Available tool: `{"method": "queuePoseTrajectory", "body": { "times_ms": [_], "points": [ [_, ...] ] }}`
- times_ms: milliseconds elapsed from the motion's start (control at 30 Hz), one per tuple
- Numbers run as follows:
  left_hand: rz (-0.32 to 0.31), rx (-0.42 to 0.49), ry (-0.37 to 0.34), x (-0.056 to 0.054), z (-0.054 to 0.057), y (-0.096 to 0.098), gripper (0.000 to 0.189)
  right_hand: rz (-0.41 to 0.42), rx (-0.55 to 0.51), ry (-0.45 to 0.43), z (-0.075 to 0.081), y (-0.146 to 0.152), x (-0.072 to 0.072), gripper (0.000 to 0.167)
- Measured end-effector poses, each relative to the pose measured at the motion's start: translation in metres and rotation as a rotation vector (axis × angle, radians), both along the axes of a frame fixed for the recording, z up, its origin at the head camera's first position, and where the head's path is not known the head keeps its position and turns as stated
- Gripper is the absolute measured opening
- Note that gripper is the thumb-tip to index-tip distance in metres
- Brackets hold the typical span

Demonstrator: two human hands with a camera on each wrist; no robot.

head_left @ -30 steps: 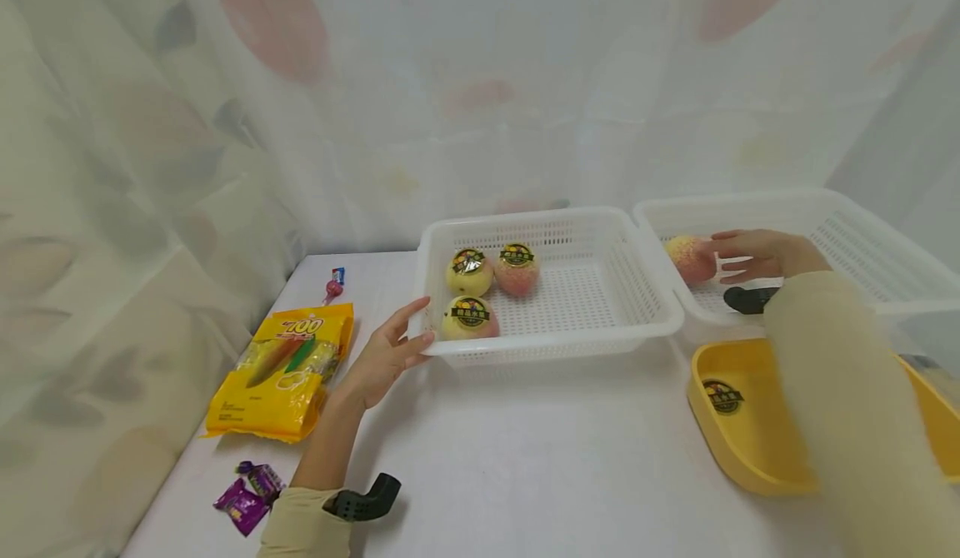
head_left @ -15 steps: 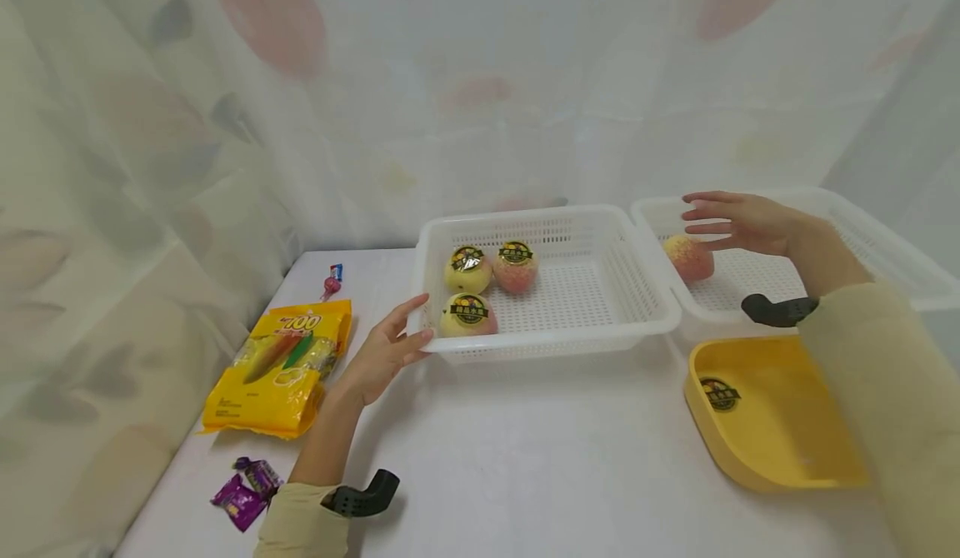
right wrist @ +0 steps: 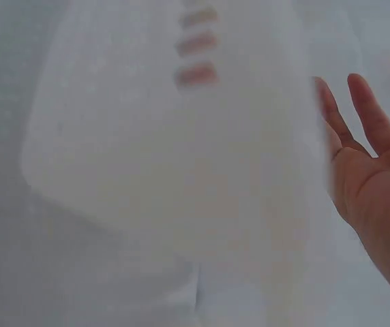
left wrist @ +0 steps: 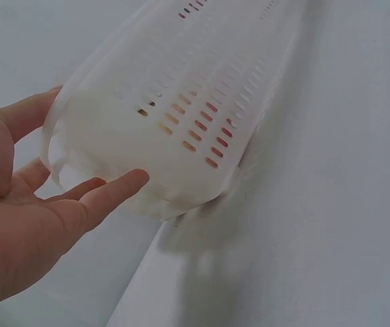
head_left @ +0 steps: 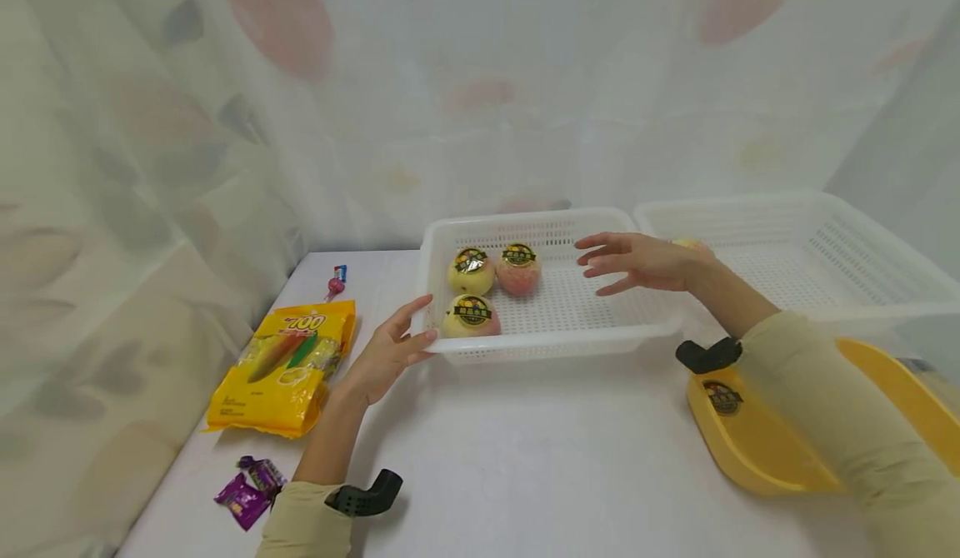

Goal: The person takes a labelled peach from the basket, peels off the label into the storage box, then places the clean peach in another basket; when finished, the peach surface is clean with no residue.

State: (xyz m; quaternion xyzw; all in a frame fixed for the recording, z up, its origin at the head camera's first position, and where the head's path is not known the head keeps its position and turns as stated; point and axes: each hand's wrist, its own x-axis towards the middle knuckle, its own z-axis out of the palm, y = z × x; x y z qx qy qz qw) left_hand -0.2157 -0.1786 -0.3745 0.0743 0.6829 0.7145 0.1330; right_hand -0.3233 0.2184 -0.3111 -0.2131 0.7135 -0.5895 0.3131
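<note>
While the left hand [head_left: 386, 354] grips the end of the fruit basket [head_left: 555, 339], the right hand [head_left: 645, 262] hangs over its other side, fingers apart, holding nothing. Three peaches [head_left: 519, 276] lie inside; a further peach [head_left: 693, 245] sits in the adjoining basket [head_left: 795, 283]. Apparent step: fruit handling; next move probably requires closing right fingers round a peach

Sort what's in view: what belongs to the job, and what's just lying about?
Likely in the job:
left hand
right hand
left white basket
fruits
right white basket

Probably lying about:
yellow candy bag
purple candies
lollipop
yellow tub (unsure)
</note>
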Motion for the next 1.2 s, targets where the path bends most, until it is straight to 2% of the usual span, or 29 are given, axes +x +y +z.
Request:
{"method": "queuePoseTrajectory", "body": {
  "times_ms": [300, 533, 667, 833, 1067, 1200],
  "points": [
    [0.008, -0.010, -0.001, -0.002, -0.002, 0.002, 0.067, 0.059, 0.070, -0.040, -0.020, -0.064, 0.001, 0.064],
    [0.012, -0.009, -0.002, -0.001, -0.003, 0.001, 0.066, 0.109, 0.121, -0.013, -0.030, -0.107, 0.003, 0.072],
    [0.013, -0.006, -0.002, -0.001, -0.003, 0.001, 0.067, 0.098, 0.144, 0.009, -0.032, -0.128, 0.005, 0.075],
    [0.010, 0.000, 0.002, 0.000, -0.002, 0.002, 0.067, 0.062, 0.204, 0.039, -0.036, -0.146, 0.006, 0.084],
    [0.013, 0.005, 0.005, 0.000, -0.002, 0.004, 0.066, 0.095, 0.294, 0.111, -0.046, -0.160, 0.005, 0.080],
    [0.011, 0.005, 0.005, 0.000, -0.002, 0.003, 0.066, 0.106, 0.312, 0.194, -0.046, -0.167, 0.008, 0.080]
  ]
}}
